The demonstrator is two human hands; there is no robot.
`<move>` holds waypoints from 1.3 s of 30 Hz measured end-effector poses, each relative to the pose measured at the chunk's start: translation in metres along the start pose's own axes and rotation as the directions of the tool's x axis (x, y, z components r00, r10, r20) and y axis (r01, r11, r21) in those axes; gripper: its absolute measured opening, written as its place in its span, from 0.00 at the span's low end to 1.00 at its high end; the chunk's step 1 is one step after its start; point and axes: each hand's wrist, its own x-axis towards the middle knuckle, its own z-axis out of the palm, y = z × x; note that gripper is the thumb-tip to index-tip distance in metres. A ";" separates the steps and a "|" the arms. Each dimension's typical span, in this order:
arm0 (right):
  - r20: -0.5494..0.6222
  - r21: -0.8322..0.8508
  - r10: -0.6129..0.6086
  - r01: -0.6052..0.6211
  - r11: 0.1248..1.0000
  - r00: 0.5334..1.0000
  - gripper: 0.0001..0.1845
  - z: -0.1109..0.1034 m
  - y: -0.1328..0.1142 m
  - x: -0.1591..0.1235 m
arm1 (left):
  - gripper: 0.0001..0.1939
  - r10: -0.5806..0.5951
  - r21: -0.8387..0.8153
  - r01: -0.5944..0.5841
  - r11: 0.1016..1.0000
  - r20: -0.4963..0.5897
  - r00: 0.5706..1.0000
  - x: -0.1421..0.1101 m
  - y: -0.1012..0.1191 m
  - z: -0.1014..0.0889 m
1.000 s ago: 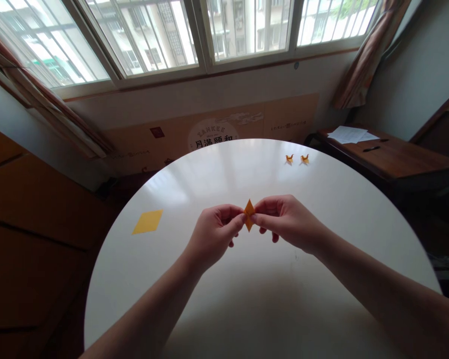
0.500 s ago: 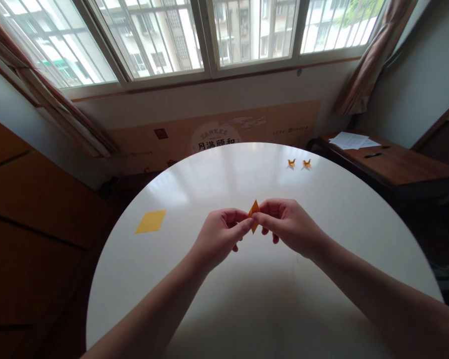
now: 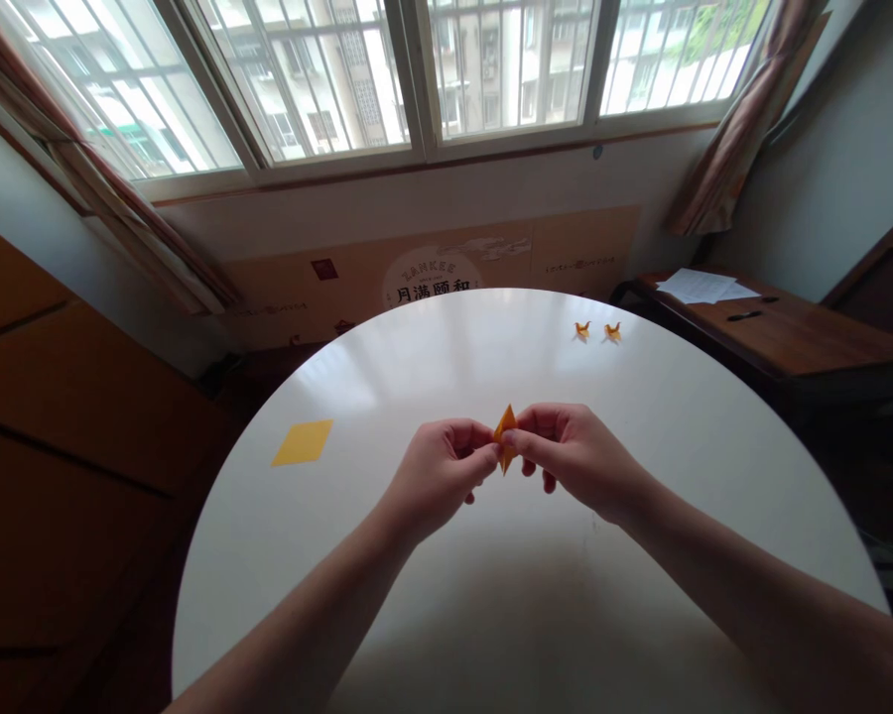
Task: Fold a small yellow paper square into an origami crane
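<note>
"1 wooden cabinet, far left. What follows?"

"1 curtain, left of the window, then 1 yellow sheet, flat, 4-sided, lying on the round white table."

"Next entry?"

"1 left hand, bare, thumb and fingertips pinching the left side of the folded orange paper."

"Condition and place of that paper?"

"Small, pointed at 2 ends, 1 up and 1 down; held between the 2 hands, near the middle of the view. The finer creases are too small to tell."

"And right of it?"

"1 right hand, bare, gripping the paper's right side, thumb across the near face, some other fingers curled below."

"Farther right?"

"2 folded paper birds, orange and yellow, near the table's far edge: 1 left bird and 1 right bird, side by side, apart."

"Last lot?"

"White papers, overlapping, on 1 brown side table; above, 1 more curtain, pinkish."
</note>
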 end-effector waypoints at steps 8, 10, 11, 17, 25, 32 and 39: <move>0.013 -0.082 0.025 -0.024 0.996 1.000 0.14 0.000 -0.003 -0.001 | 0.14 0.028 -0.045 -0.028 0.999 0.000 1.000 0.002 -0.001 -0.005; 0.027 -0.103 0.020 -0.018 0.994 0.999 0.14 0.001 -0.003 -0.002 | 0.14 0.042 -0.038 -0.042 0.998 -0.007 0.999 0.001 -0.001 -0.005; 0.031 -0.110 0.014 -0.011 0.994 0.999 0.14 0.002 -0.004 -0.003 | 0.14 0.048 -0.033 -0.048 0.998 -0.017 0.999 0.001 -0.001 -0.004; 0.029 -0.135 -0.020 0.024 0.991 0.999 0.13 0.003 -0.006 -0.004 | 0.12 0.077 0.011 -0.076 0.997 -0.060 0.995 0.000 0.000 -0.001; 0.023 -0.047 0.005 -0.003 0.999 1.000 0.16 0.001 -0.003 -0.002 | 0.16 0.108 0.025 -0.106 0.994 -0.089 0.990 0.000 -0.003 0.000; -0.003 0.132 0.052 -0.051 0.990 0.999 0.13 -0.002 -0.002 -0.001 | 0.16 0.067 -0.044 -0.068 0.997 -0.032 0.997 -0.001 -0.002 -0.001; 0.010 0.158 0.066 -0.067 0.985 0.998 0.15 -0.002 -0.002 0.000 | 0.14 0.050 -0.052 -0.052 0.997 -0.040 0.998 -0.001 -0.001 0.000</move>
